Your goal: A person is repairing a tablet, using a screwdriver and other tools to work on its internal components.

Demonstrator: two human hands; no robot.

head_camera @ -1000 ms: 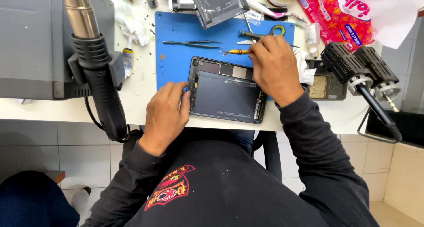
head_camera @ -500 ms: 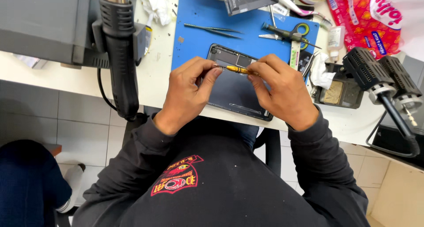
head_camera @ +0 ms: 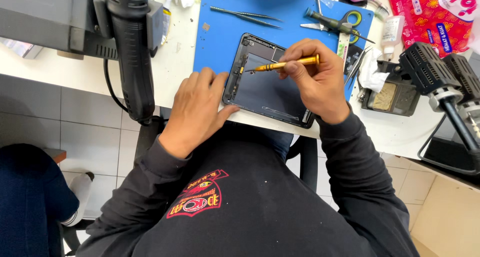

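While my left hand (head_camera: 200,109) presses flat on the tablet (head_camera: 267,84) at the bench's near edge, my right hand (head_camera: 315,77) pinches the screwdriver (head_camera: 285,64).

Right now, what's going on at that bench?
A person is working on an opened tablet lying on a blue mat at the table's edge. The right hand holds a yellow screwdriver, its tip down near the tablet's upper left corner. The left hand rests on the tablet's left edge, steadying it. Tweezers and scissors lie on the mat; a hot-air gun hangs at left.
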